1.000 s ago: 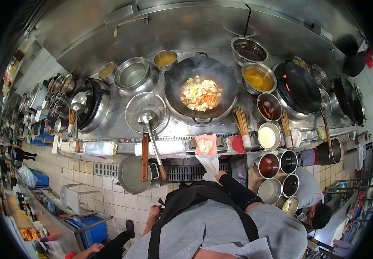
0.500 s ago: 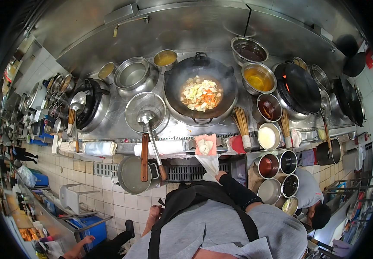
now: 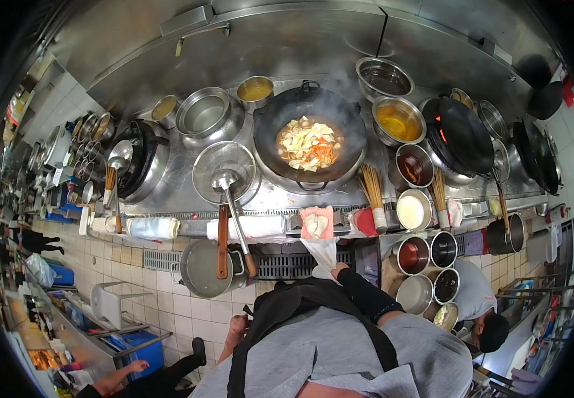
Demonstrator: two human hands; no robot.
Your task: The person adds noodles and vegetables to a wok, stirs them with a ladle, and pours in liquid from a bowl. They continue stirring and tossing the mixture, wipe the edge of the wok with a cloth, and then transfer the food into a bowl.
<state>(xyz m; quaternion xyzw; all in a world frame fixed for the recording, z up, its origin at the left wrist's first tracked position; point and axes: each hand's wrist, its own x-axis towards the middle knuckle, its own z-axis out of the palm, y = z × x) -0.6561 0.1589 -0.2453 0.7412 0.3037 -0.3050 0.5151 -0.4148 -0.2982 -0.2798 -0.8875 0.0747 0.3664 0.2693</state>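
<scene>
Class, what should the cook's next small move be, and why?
Probably reach the left hand toward the ladle: vegetables steam in the wok with no tool in it, the ladle lies over the strainer, and the right hand holds the white cloth.

No text, label, brand, number or sign is legible. Pale marks show on the dark sleeve, lower frame, right of centre; too small to read. A small mark on the co-worker's grey shirt, lower right, is likewise unreadable at this size.
</scene>
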